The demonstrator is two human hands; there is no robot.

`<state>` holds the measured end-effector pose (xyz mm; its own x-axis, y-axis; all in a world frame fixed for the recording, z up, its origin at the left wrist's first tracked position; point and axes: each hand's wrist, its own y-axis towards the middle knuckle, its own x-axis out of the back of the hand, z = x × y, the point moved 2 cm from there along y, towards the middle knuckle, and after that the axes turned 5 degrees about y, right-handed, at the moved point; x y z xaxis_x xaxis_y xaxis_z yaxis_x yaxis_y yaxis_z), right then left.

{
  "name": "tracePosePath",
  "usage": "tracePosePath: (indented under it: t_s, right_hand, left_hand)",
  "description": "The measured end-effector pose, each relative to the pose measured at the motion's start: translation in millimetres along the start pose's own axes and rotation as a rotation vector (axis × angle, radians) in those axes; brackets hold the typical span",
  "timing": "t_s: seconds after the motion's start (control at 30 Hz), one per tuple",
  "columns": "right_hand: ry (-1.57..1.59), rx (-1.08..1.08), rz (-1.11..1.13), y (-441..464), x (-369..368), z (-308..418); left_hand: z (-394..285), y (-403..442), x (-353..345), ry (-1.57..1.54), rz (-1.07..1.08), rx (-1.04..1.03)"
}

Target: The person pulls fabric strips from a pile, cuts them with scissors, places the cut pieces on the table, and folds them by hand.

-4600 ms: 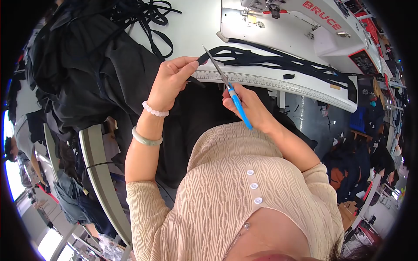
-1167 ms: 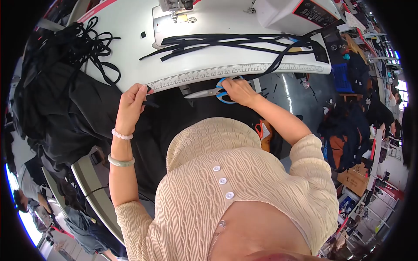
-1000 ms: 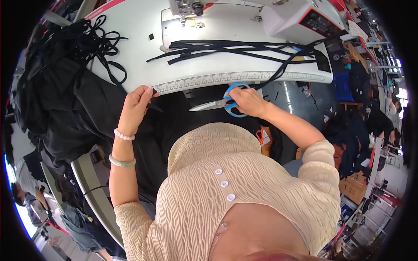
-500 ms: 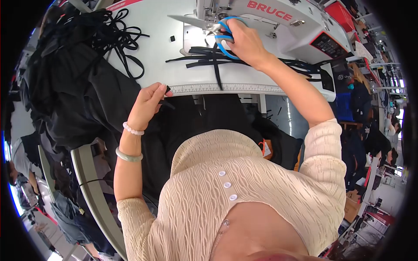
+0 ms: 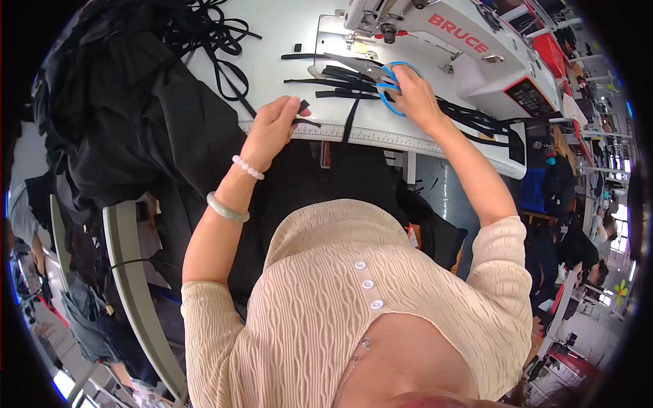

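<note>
Red "BRUCE" on sewing machine; ruler numerals seemingly illegible.

The scissors have blue-rimmed handles at the right and grey metal blades with tips to the left, held over the black strips. These narrow, flat strips lie loosely side by side from left to right, with one crossing toward the near side. Nearer and to the left, a held black band pokes out, its end slanting far and right.

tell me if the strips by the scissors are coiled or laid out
Laid out: the strips run lengthwise along the white table, one crossing the ruler.
</note>
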<state>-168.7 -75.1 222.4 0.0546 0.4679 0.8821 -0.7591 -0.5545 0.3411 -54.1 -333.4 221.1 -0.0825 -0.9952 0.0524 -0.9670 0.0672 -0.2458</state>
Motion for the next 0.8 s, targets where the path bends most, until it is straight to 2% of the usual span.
tracePosePath:
  t_s: [0.07,0.17,0.2,0.3,0.43,0.5,0.6,0.7,0.73,0.8]
  right_hand:
    - [0.125,0.045,0.028,-5,-6,1]
    - [0.176,0.127,0.055,-8,-21,-4]
    - [0.160,0.141,0.061,-7,-24,-1]
    - [0.153,0.126,0.017,-3,-31,-1]
    - [0.148,0.130,-0.099,-5,-33,-12]
    - [0.153,0.115,-0.133,-7,-32,-18]
    - [0.146,0.061,-0.150,-8,-31,-27]
    - [0.227,0.110,-0.212,-11,-24,-18]
    - [0.145,0.136,-0.257,-12,-22,-15]
    - [0.350,-0.011,-0.298,-18,-19,4]
  left_hand:
    - [1,4,-6,0.122,0.080,-0.024]
    - [10,12,-25,0.328,0.355,-0.234]
    - [30,24,-37,0.301,0.411,-0.377]
    - [30,37,-60,0.542,0.500,-0.109]
    - [17,61,-56,0.656,0.277,-0.311]
    - [14,74,-32,0.800,0.037,-0.329]
    - [-3,75,-5,0.624,-0.130,-0.300]
    - [-31,53,-6,0.467,-0.221,-0.357]
    - [-39,42,-8,0.436,-0.223,-0.358]
    - [-48,22,-18,0.309,-0.266,-0.383]
